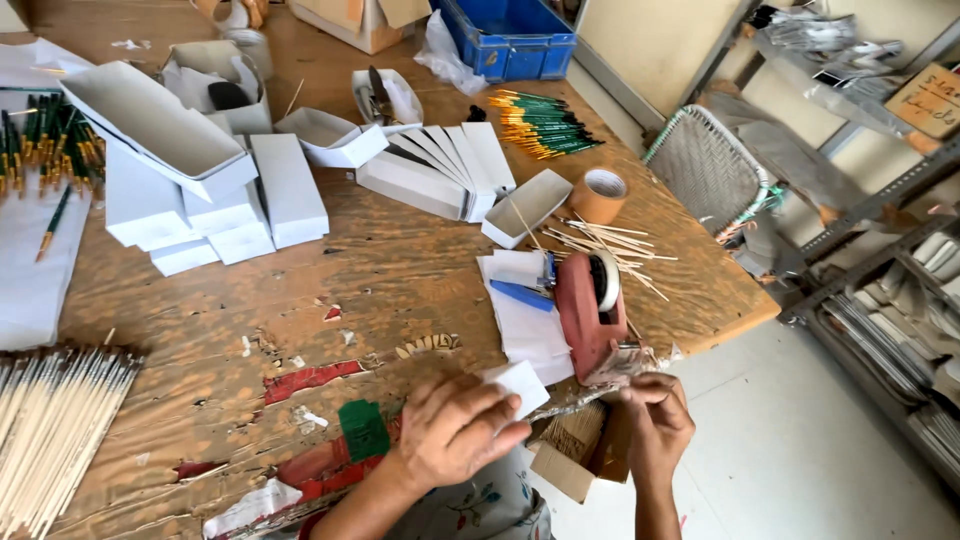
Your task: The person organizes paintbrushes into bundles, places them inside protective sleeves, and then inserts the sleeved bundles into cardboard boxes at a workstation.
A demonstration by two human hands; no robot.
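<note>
My left hand (455, 428) lies palm down at the near table edge, its fingers on a small white folded paper packet (522, 383). My right hand (655, 420) is just right of it, fingertips pinched on a strip of clear tape (632, 362) drawn from the red tape dispenser (590, 312). The dispenser stands on a stack of white paper sheets (520, 320), next to a blue pen-like tool (521, 294).
White cardboard boxes (215, 195) are stacked at the left and centre. Green-handled brushes (545, 123) lie at the back, pale brushes (50, 430) at the near left. A brown tape roll (600, 195), thin sticks (605, 245), a blue crate (510, 35), a woven chair (705, 165).
</note>
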